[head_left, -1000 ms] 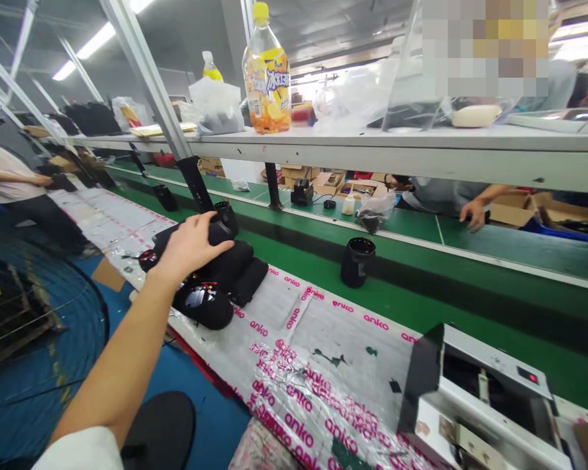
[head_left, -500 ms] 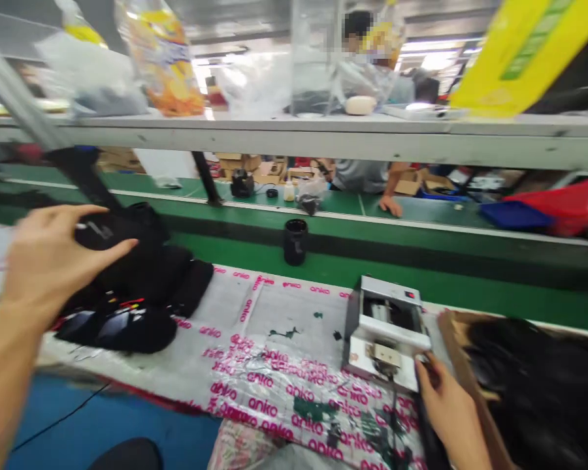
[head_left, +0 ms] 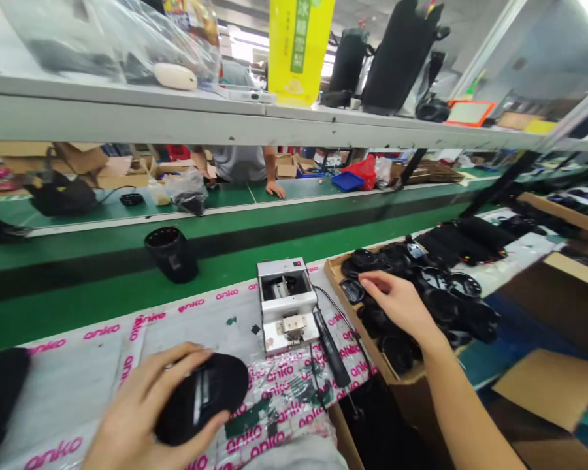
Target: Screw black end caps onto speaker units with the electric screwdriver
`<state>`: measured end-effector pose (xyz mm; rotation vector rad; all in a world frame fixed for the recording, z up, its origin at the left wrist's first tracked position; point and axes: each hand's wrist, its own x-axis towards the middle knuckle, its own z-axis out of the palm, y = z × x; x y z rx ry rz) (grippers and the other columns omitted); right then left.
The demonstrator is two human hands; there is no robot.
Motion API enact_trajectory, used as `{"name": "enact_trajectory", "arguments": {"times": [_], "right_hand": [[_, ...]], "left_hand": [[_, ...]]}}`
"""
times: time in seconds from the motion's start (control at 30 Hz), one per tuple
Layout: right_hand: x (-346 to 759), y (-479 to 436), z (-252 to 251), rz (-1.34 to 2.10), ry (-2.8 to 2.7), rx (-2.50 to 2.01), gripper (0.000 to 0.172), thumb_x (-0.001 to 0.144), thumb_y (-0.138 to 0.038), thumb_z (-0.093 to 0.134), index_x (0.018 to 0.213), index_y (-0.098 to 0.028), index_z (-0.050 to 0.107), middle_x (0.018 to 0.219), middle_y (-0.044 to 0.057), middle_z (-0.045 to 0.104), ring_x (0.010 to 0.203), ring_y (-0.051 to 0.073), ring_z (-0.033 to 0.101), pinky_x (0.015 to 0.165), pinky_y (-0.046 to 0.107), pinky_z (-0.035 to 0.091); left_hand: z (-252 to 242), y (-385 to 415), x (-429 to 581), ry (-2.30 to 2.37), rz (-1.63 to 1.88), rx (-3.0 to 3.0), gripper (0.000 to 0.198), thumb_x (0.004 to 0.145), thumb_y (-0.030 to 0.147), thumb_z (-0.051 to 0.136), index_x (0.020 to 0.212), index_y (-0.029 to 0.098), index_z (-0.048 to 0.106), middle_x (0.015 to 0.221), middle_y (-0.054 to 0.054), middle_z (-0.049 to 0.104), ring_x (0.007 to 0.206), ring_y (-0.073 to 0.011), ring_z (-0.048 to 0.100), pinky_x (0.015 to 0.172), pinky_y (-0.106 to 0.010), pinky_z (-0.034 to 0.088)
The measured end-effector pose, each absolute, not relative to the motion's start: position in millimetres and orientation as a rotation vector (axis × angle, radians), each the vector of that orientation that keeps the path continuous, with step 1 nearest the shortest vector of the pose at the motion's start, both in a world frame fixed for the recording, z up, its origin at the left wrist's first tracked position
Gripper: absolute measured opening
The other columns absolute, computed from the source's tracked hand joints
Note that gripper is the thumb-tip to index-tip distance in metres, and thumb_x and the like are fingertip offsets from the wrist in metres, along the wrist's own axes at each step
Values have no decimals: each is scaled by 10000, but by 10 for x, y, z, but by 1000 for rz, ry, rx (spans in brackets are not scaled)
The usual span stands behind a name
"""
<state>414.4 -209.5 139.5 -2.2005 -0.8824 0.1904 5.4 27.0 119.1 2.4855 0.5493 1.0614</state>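
My left hand is closed around a rounded black part with a pale strip on its side, held above the plastic-covered bench. My right hand reaches over an open cardboard box filled with round black parts. Its thumb and forefinger are drawn together beside a round black piece; what they pinch cannot be made out. Between the hands stands a small silver metal device with a red switch and a pale block. A black-handled tool leans against its right side.
A black cylinder stands on the green belt behind the bench. Above it runs a white shelf holding a yellow bag and black items. Across the belt, another person's hand rests on the far table. Open cartons stand at right.
The view has swung right. My left hand has left the black pile at left and now carries a rounded black part. My right hand has moved from the silver device to the box.
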Motion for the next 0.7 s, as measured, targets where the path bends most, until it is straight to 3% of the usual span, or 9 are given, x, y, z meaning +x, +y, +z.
{"name": "enact_trajectory", "arguments": {"times": [0.07, 0.13, 0.23, 0.33, 0.47, 0.6, 0.7], "right_hand": [[4496, -2001, 1455, 115, -904, -2317, 256, 1010, -293, 699, 1206, -164, 802, 1257, 154, 805, 1183, 293, 756, 1157, 473, 557], [4799, -1886, 1437, 74, -927, -2418, 219, 978, -220, 756, 1180, -140, 784, 1348, 162, 756, 1320, 301, 685, 1245, 532, 479], [5079, -1740, 1338, 82, -941, -2489, 226, 997, -295, 781, 1160, -142, 752, 1393, 123, 711, 1369, 292, 640, 1229, 579, 484], [5174, -1687, 1299, 122, -930, -2426, 238, 1019, -363, 759, 1126, -151, 746, 1349, 111, 719, 1325, 277, 656, 1193, 554, 516], [5078, -1774, 1485, 168, -859, -2185, 345, 1057, -493, 627, 1060, -158, 707, 1332, 142, 733, 1294, 286, 681, 1128, 516, 552], [4608, -1928, 1752, 262, -789, -1909, 561, 1070, -583, 260, 1276, -222, 637, 1383, 168, 737, 1221, 311, 737, 949, 477, 615], [4030, -1975, 1780, 514, -623, -1600, 632, 1031, -649, 283, 1387, -255, 625, 1499, 154, 695, 1148, 333, 767, 848, 480, 619]], "left_hand": [[984, 143, 239, 381, 993, 2612, 641, 793, 517, 896, 1394, 400, 708, 1254, -94, 770, 1043, -359, 771, 842, -486, 678], [838, 7, 363, 356, 991, 2579, 696, 831, 480, 883, 1479, 406, 640, 1364, -119, 709, 1143, -380, 749, 916, -527, 683], [684, -219, 452, 564, 1100, 2305, 856, 800, 436, 938, 1559, 433, 542, 1577, -124, 518, 1411, -434, 609, 1145, -667, 589], [529, -426, 465, 770, 1155, 1956, 974, 804, 385, 939, 1629, 418, 422, 1613, -119, 442, 1509, -405, 528, 1222, -657, 542], [343, -494, 387, 751, 1023, 1749, 837, 913, 355, 823, 1635, 318, 400, 1544, -144, 571, 1428, -352, 633, 1210, -541, 580], [369, -324, 285, 543, 882, 1810, 676, 980, 339, 712, 1603, 317, 452, 1578, -149, 617, 1456, -372, 638, 1176, -525, 608], [569, -221, 308, 519, 823, 1895, 462, 1013, 355, 651, 1472, 339, 594, 1533, -126, 669, 1426, -376, 665, 1121, -534, 630]]}}
